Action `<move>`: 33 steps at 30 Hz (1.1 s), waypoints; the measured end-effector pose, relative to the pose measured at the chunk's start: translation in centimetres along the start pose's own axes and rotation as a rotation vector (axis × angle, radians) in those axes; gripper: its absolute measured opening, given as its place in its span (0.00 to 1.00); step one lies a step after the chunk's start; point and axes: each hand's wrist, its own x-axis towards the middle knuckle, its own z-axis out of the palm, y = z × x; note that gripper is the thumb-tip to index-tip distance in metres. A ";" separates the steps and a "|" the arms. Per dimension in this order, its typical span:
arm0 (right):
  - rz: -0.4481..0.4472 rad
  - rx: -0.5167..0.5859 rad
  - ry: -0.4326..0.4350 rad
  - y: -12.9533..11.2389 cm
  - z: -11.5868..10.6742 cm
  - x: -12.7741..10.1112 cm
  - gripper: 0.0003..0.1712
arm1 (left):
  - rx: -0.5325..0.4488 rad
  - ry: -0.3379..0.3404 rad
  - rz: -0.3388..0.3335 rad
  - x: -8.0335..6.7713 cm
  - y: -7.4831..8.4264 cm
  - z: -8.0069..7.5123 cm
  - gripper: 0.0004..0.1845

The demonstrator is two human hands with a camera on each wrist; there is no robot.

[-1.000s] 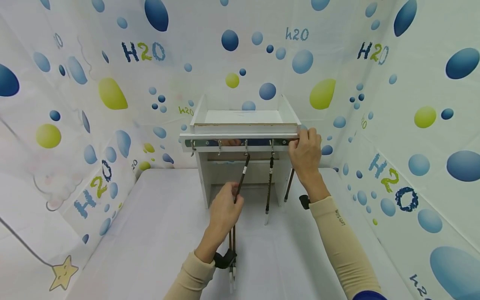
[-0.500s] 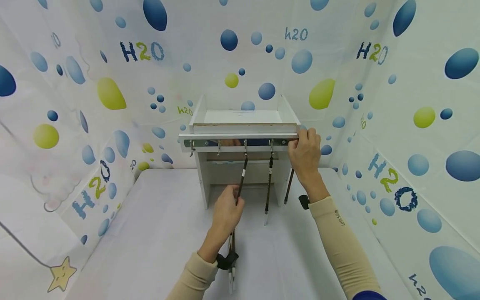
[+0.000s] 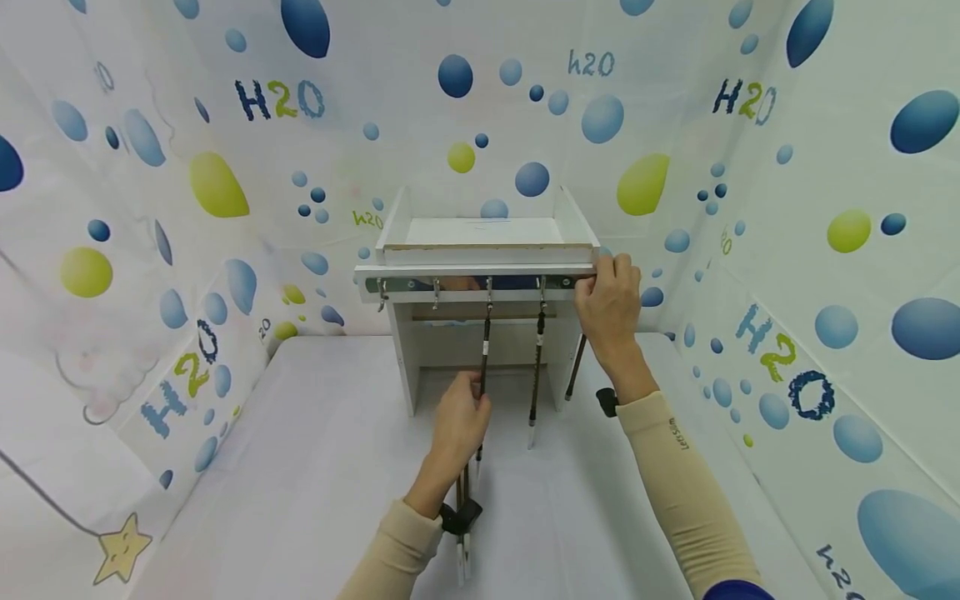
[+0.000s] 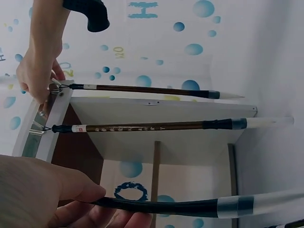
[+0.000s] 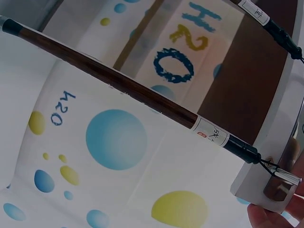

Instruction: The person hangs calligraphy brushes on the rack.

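Observation:
A white shelf unit (image 3: 483,242) carries a metal hook rail (image 3: 450,285) along its front. Three dark brushes hang from it: one at the middle hook (image 3: 483,350), one beside it (image 3: 537,367) and one at the right end (image 3: 576,371). My left hand (image 3: 461,421) pinches the middle brush low on its handle, and the left wrist view shows that handle (image 4: 161,206) between my fingers (image 4: 71,190). More brushes (image 3: 463,533) run under that wrist. My right hand (image 3: 611,300) grips the right end of the rail. The right wrist view shows the end brush (image 5: 118,78) on its loop.
The shelf unit stands at the back of a white tabletop (image 3: 315,467). Curtain walls printed with bubbles (image 3: 187,183) close in the left, back and right sides. A black wrist strap (image 3: 606,402) shows at the right forearm.
My left hand has shifted slightly right and down, and the brush it holds has swung from a tilt to nearly vertical under its hook. The right hand has stayed on the rail.

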 end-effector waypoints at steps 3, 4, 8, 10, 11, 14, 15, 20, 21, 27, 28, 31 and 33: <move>0.005 0.000 -0.006 0.1 0.0 0.0 0.05 | 0.011 0.004 0.021 0.3 -0.1 0.5 0.16; 0.007 -0.001 -0.009 0.2 0.0 0.0 0.05 | 0.014 0.007 0.031 0.4 -0.1 0.7 0.16; 0.007 -0.003 -0.009 0.4 0.0 -0.1 0.05 | 0.029 0.017 0.051 0.8 -0.4 1.4 0.14; 0.011 -0.002 -0.013 0.4 0.0 -0.1 0.04 | 0.036 0.016 0.043 1.0 -0.6 1.7 0.14; 0.012 -0.001 -0.012 0.4 0.0 -0.2 0.04 | 0.041 0.015 0.042 1.1 -0.7 1.9 0.13; 0.016 0.000 -0.011 0.4 0.0 -0.3 0.03 | 0.045 0.005 0.037 1.4 -1.0 2.3 0.13; 0.016 0.001 -0.012 0.3 0.0 -0.3 0.03 | 0.044 0.001 0.035 1.4 -1.2 2.4 0.14; 0.008 0.008 -0.015 0.2 0.1 -0.3 0.04 | 0.024 -0.010 -0.006 2.0 -1.7 2.9 0.15; 0.005 0.007 -0.013 0.2 0.1 -0.2 0.04 | 0.025 -0.009 -0.014 2.2 -1.8 3.1 0.15; -0.016 -0.003 0.000 0.3 0.2 0.1 0.04 | 0.067 0.036 0.014 3.2 -2.6 3.8 0.12; -0.017 -0.004 0.000 0.3 0.2 0.1 0.04 | 0.074 0.045 0.023 3.4 -2.7 3.9 0.11; -0.015 -0.003 0.005 0.3 0.2 0.1 0.03 | 0.080 0.049 0.032 3.9 -2.9 4.2 0.10; -0.013 -0.003 0.008 0.3 0.2 0.1 0.03 | 0.073 0.041 0.021 4.2 -3.1 4.4 0.09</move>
